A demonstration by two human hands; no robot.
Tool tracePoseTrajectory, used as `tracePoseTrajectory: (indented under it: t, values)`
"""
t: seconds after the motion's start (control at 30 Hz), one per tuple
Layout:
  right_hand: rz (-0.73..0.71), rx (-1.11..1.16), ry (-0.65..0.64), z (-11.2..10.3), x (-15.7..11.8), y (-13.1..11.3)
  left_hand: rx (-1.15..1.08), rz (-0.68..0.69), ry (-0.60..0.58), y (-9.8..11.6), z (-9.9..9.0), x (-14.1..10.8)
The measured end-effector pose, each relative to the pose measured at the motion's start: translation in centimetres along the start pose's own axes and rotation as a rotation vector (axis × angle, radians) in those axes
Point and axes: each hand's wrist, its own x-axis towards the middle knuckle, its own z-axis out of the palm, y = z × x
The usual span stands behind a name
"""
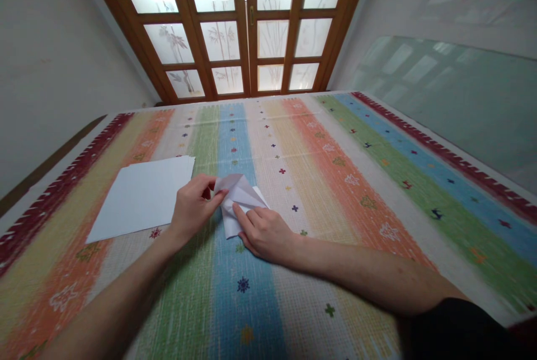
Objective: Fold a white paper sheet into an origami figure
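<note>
Head view: the left hand [193,202] pinches the folded paper [241,188] by its left edge; from that pinch the paper spreads rightward, meeting the right hand [265,231], pinching or merely pressing, I cannot tell.

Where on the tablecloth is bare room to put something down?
The tablecloth is bare between the right forearm and the wooden doors, and between that forearm and the left forearm. Crowded: the folded paper, left hand and right hand on it, white sheets to its left.
</note>
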Motion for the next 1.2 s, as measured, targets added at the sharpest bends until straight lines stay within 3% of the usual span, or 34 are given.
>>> tracePoseTrajectory:
  t: [0.23, 0.37, 0.9, 1.2]
  values:
    - [-0.010, -0.017, 0.014, 0.0, 0.0, 0.0, 0.082, 0.114, 0.164, 0.0, 0.1, -0.3]
    - [-0.005, -0.024, 0.013, 0.1, -0.1, 0.0, 0.126, 0.107, 0.249, 0.0, 0.1, -0.4]
    - [-0.002, 0.002, 0.012, 0.1, -0.1, 0.0, 0.072, 0.014, 0.199, 1.0, 0.3, -0.5]
    - [-0.004, -0.027, 0.006, -0.1, -0.1, 0.0, 0.054, 0.042, 0.212, 0.6, 0.7, -0.8]
